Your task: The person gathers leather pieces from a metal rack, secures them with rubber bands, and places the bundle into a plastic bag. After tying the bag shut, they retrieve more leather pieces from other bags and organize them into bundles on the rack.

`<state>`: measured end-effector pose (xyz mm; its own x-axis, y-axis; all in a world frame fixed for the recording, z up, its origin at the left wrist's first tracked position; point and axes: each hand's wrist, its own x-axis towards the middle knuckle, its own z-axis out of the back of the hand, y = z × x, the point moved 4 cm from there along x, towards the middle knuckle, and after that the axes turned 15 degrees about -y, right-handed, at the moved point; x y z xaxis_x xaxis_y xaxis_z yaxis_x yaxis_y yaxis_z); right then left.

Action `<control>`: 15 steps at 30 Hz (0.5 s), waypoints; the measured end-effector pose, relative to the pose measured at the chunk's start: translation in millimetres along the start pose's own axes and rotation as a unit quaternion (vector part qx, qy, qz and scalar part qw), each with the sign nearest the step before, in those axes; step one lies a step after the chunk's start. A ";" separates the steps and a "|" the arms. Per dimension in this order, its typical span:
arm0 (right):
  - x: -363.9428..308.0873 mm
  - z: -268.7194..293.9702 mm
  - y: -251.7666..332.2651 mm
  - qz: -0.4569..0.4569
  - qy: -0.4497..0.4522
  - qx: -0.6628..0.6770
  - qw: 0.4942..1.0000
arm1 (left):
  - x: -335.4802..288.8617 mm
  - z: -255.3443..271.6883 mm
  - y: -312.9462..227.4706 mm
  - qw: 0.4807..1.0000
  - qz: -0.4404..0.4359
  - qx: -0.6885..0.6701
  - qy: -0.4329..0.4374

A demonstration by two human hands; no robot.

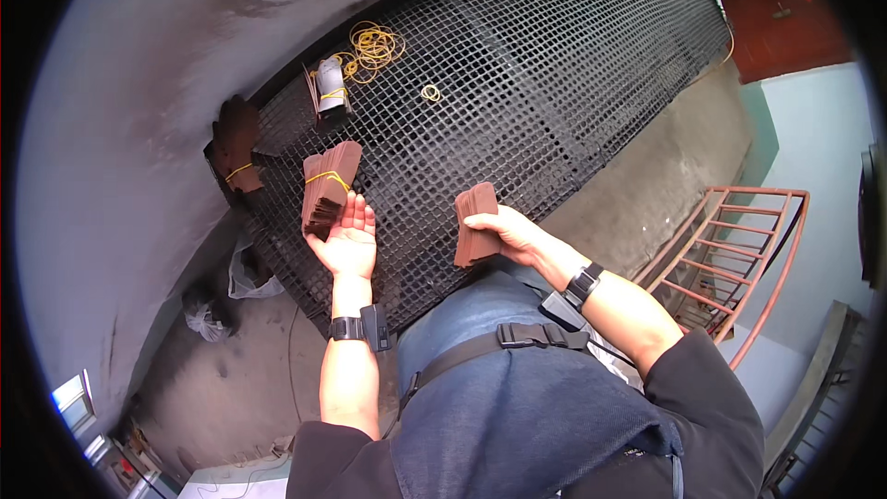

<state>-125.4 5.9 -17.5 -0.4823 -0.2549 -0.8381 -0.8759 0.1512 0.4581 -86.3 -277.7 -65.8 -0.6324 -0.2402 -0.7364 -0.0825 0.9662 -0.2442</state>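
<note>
A thick bundle of reddish-brown, round-ended strips, tied with a yellow rubber band, stands just ahead of my left hand. That hand is palm up and open. Its fingers stretch along the bundle's right side and the thumb lies at its lower end; I cannot tell whether it bears any weight. My right hand is closed round a smaller, slightly fanned stack of similar brown strips, thumb on top. No band shows on this stack. What the strips are made of is unclear.
Black mesh covers the long bench. On it lie a heap of yellow rubber bands, a few loose bands, a white banded bundle and darker banded brown pieces. A reddish metal rack stands at right; plastic bags hang at left.
</note>
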 end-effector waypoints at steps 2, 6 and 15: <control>0.8 0.2 -1.6 0.001 0.000 0.004 1.000 | -4.2 0.2 1.0 1.000 -0.013 0.006 -0.022; 1.1 2.9 -4.6 0.001 -0.001 -0.004 1.000 | -13.7 -6.4 5.3 1.000 -0.019 0.002 -0.004; -0.2 3.3 -4.9 0.008 0.005 -0.009 1.000 | -40.6 -7.7 22.4 0.978 0.084 0.190 -0.014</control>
<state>-121.0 8.4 -20.5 -0.4969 -0.2618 -0.8274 -0.8677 0.1381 0.4774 -68.4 -245.6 -36.5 -0.5899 -0.0880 -0.8027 0.3177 0.8886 -0.3308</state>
